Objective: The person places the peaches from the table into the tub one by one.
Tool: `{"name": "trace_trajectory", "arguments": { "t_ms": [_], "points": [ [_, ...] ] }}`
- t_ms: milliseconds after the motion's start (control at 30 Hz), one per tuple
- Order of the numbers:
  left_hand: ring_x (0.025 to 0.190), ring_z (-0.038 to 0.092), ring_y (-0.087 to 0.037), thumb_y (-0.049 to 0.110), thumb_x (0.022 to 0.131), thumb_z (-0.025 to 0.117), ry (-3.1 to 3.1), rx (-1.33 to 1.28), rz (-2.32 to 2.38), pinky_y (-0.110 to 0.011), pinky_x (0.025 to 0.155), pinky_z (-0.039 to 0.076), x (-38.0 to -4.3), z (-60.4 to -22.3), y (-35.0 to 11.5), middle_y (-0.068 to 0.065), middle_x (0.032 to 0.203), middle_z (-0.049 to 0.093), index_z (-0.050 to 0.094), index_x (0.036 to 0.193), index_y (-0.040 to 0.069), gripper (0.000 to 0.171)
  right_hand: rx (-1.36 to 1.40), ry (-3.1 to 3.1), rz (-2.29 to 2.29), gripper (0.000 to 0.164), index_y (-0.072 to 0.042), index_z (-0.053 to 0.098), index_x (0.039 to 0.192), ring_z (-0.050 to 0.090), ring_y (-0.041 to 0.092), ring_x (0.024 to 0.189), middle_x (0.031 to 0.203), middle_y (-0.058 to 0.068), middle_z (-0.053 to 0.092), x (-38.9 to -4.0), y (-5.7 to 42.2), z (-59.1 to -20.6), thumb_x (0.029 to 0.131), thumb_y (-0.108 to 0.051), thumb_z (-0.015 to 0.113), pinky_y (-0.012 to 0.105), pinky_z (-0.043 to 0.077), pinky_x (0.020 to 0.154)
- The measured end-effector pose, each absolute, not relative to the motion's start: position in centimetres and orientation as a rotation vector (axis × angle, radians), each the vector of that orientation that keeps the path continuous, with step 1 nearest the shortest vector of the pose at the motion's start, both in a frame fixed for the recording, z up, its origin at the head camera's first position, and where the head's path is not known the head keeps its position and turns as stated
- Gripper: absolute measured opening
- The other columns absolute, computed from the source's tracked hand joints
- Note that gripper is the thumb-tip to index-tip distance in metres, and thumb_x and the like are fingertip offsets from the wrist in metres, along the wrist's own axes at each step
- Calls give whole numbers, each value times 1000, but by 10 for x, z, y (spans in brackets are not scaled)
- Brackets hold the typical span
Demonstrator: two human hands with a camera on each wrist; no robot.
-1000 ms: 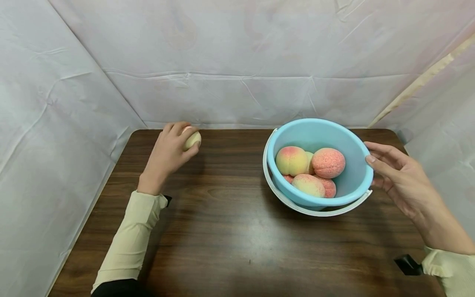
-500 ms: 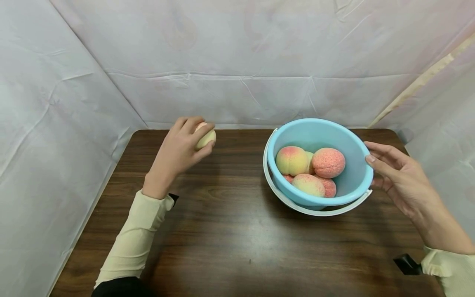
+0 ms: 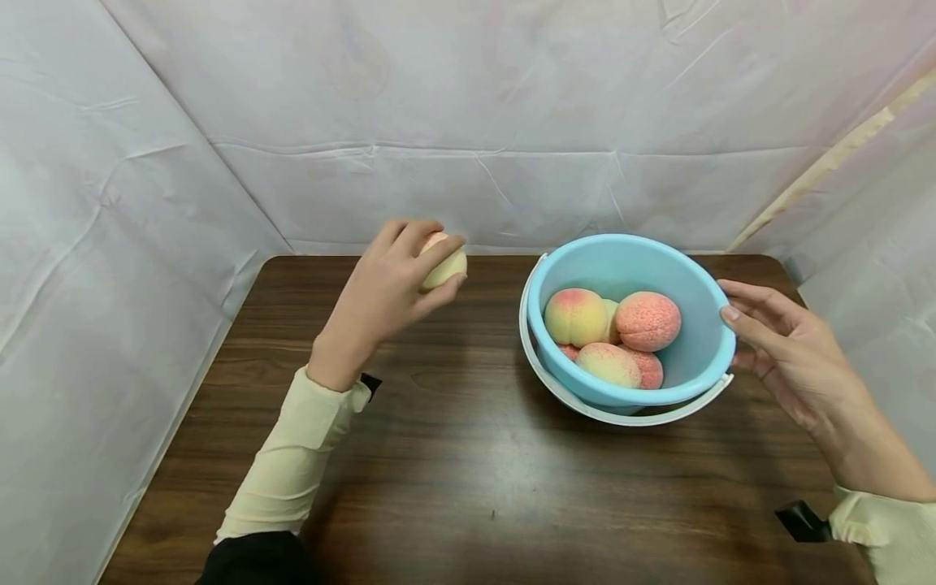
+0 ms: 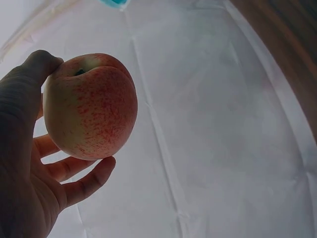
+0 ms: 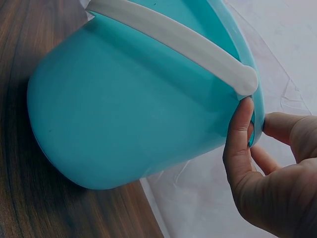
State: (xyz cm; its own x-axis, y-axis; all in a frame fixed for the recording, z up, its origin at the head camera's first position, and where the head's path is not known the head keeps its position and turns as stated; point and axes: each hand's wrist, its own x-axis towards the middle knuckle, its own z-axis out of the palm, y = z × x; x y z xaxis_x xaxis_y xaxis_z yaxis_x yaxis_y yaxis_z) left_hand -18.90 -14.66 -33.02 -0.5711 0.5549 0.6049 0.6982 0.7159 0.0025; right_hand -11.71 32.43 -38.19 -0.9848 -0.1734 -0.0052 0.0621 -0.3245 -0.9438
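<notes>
A peach (image 4: 94,109), yellow with a red blush, is gripped in my left hand (image 3: 391,280) between thumb and fingers, above the back of the table left of the bucket. Only part of it shows past the fingers in the head view. On the right stands a light blue bucket (image 3: 702,357) with several peaches inside, some red-speckled, some yellow. My right hand (image 3: 797,357) pinches its right rim, thumb on one side and fingers on the other. In the right wrist view the fingers sit just below the end of the white handle (image 5: 183,37).
The brown wooden table (image 3: 439,455) has its far edge against a white sheet (image 3: 439,106) hung behind it. More white sheeting rises on the left and right sides. The bucket's handle hangs down over its front.
My left hand has moved to the right and slightly away with the peach, closer to the bucket. The right hand and the bucket have stayed where they were.
</notes>
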Motion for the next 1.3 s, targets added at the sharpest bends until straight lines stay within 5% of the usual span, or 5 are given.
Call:
{"name": "trace_trajectory", "arguments": {
  "t_ms": [1300],
  "points": [
    [127,54,-25,50,103,60,-2346,-1435,-404,-30,109,46,-184,-322,-2,-6,138,61,63,142,20,49,-156,1717,-2458,45,-2,55,146,78,17,92,118,6,73,-117,327,-383,105,12,45,33,64,66]
  ]
}}
